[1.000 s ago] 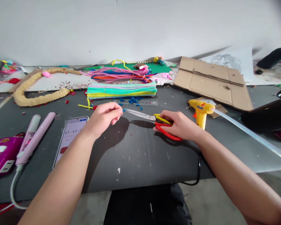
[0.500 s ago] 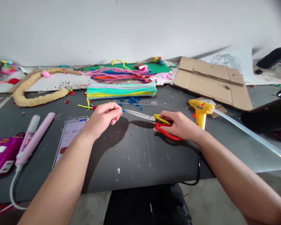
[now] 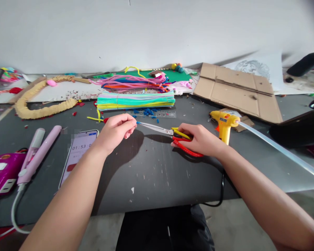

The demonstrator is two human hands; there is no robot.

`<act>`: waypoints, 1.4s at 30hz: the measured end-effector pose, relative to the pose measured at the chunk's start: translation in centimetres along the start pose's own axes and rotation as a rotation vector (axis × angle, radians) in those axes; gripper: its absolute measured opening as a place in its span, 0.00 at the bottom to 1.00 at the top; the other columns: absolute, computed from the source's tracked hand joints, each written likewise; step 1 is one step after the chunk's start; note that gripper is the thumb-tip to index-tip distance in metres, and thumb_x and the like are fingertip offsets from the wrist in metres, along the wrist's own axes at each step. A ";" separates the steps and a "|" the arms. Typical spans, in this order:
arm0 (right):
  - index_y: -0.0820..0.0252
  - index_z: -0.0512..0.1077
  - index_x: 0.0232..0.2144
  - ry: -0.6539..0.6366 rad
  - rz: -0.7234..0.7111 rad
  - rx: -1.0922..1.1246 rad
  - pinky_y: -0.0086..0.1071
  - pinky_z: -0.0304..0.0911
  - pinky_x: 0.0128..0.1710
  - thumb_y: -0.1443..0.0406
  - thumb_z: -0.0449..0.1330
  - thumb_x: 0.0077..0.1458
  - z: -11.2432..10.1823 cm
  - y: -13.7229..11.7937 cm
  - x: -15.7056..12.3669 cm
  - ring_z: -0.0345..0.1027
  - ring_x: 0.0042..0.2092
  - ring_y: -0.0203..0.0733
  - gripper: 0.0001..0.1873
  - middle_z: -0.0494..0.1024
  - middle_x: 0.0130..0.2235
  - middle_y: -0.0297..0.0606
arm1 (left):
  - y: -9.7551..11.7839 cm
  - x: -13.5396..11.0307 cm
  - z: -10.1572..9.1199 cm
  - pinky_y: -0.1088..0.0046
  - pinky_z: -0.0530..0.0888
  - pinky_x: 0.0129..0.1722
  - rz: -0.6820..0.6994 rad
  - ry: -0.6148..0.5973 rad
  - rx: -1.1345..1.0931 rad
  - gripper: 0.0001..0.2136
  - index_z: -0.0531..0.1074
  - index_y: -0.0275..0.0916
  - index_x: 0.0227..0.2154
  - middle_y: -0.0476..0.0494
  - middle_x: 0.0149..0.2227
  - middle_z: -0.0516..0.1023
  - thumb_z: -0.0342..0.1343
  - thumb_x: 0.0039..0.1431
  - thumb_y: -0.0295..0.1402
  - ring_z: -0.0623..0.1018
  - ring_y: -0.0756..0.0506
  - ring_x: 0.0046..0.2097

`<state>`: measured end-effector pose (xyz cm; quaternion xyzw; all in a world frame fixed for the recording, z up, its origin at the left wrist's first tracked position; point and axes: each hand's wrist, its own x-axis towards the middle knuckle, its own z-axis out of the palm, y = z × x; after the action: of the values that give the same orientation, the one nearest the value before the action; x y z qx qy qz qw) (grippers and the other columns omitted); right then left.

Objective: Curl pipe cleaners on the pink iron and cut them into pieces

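My left hand (image 3: pixel 120 130) is closed in a pinch on a small blue piece (image 3: pixel 138 122), most of it hidden by the fingers; it looks like a bit of pipe cleaner. My right hand (image 3: pixel 197 139) grips scissors (image 3: pixel 170 131) with yellow and red handles. Their blades point left and the tips meet the blue piece beside my left fingertips. Behind the hands, short blue pieces (image 3: pixel 149 112) lie on a clear ruler (image 3: pixel 166 114). A bundle of turquoise, white and yellow pipe cleaners (image 3: pixel 136 100) lies just beyond.
A yellow glue gun (image 3: pixel 225 123) with a long glue stick (image 3: pixel 279 150) stands to the right, near folded cardboard (image 3: pixel 235 90). On the left are a phone (image 3: pixel 77 153), a pink hair straightener (image 3: pixel 39 157), a purple power adapter (image 3: pixel 5 174) and a curved tan form (image 3: pixel 28 101).
Almost nothing differs. The scissor blades look slightly closer together around the blue piece, and both hands hold their places.
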<state>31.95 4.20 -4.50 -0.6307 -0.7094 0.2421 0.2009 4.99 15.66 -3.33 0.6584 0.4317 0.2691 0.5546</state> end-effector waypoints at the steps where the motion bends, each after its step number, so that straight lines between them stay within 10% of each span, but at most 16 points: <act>1: 0.57 0.67 0.31 -0.001 0.004 0.004 0.30 0.50 0.27 0.47 0.63 0.51 0.0 0.0 0.0 0.57 0.27 0.36 0.20 0.71 0.25 0.31 | 0.0 0.0 0.0 0.74 0.60 0.24 -0.002 0.003 0.001 0.08 0.69 0.38 0.24 0.48 0.24 0.68 0.58 0.54 0.35 0.66 0.51 0.24; 42: 0.56 0.67 0.31 0.001 -0.003 -0.027 0.30 0.48 0.27 0.46 0.62 0.52 0.0 -0.2 0.0 0.56 0.26 0.36 0.20 0.71 0.25 0.31 | -0.1 0.1 -0.1 0.74 0.60 0.23 -0.014 -0.008 -0.047 0.07 0.69 0.37 0.24 0.47 0.24 0.68 0.58 0.53 0.34 0.66 0.52 0.24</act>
<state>31.84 4.20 -4.38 -0.6325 -0.7134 0.2320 0.1928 4.95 15.77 -3.43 0.6432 0.4276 0.2725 0.5737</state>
